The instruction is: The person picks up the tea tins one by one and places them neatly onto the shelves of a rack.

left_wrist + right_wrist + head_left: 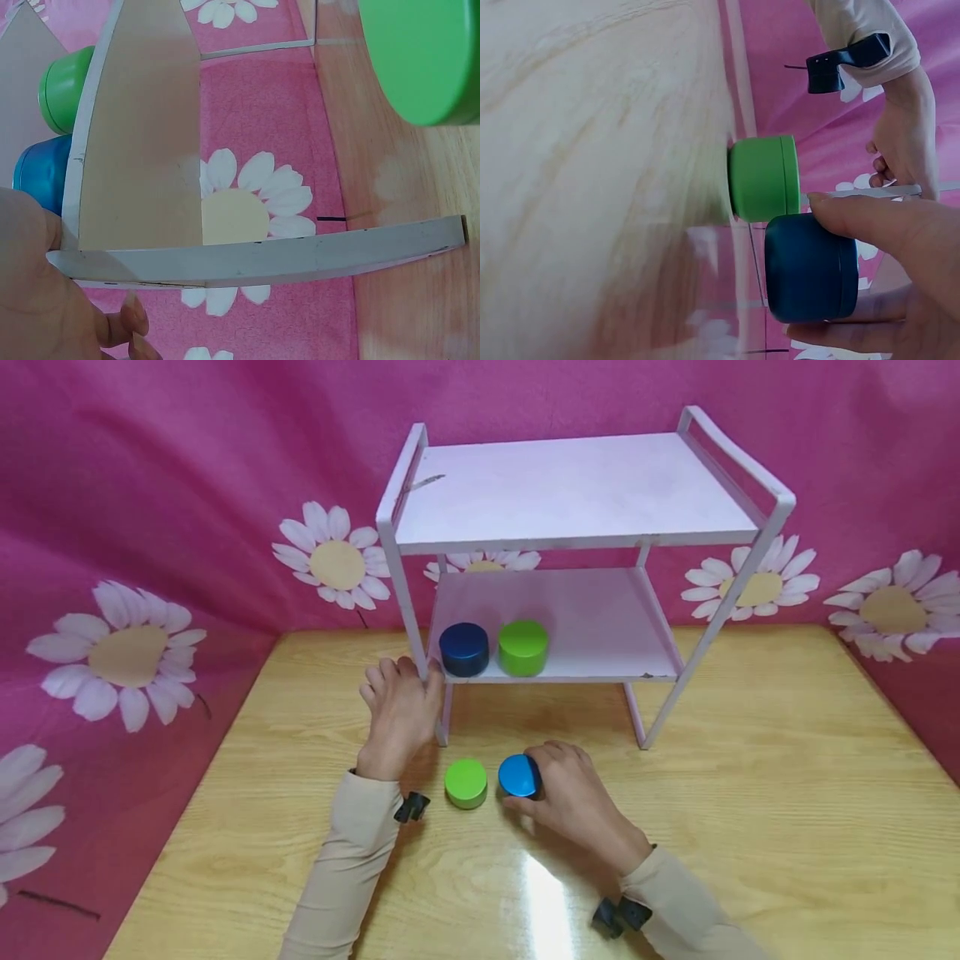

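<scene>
My right hand (581, 797) grips a round blue tin (517, 775) between thumb and fingers; in the right wrist view the tin (806, 268) appears raised off the table. Just left of it, a light green tin (466, 782) stands on the table. My left hand (401, 706) holds the front left post of a white two-tier rack (577, 489), thumb on one side and fingers on the other. On the rack's lower shelf, near that thumb, a dark blue tin (464, 650) sits beside another green tin (523, 648), with a small gap between them.
The rack stands on the wooden table (787, 793), its upper shelf above the two shelved tins. A pink cloth (187, 460) with white daisies hangs behind and along the sides. Black wrist mounts (621, 917) stick out from the sleeves.
</scene>
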Available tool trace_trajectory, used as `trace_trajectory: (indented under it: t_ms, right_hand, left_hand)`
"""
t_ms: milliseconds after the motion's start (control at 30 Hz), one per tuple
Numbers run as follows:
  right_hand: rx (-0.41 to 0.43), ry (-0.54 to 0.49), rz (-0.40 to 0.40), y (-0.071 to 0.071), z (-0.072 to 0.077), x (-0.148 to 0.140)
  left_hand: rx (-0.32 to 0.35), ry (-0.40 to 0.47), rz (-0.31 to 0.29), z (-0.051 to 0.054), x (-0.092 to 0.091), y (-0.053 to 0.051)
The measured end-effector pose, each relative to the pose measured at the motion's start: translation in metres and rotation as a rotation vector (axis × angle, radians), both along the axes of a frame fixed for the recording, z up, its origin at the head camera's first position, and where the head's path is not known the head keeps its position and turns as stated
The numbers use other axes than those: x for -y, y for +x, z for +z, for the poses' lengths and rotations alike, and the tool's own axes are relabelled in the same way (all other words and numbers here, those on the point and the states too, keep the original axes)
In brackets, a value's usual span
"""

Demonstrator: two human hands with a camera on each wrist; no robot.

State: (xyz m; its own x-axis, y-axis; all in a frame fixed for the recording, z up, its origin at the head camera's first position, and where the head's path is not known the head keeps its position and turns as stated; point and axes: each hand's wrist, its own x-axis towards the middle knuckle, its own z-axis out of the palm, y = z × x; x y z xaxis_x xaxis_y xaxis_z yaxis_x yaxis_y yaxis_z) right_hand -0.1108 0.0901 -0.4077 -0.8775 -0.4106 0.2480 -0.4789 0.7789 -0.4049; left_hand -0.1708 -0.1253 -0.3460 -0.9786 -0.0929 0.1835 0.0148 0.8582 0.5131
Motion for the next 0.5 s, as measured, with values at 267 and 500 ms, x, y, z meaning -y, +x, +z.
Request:
trace_trajectory:
  t_ms: [267,500]
  right_hand:
    - [0.000,-0.026,-0.030,0.002,0.006,-0.005]
    - [-0.008,-0.006,-0.035,0.000,0.013,-0.006]
  left_hand:
    - [0.007,-0.002,-0.009,-0.001,-0.005,-0.003]
    - [-0.001,-0.013,-0.008,-0.001,0.000,0.001]
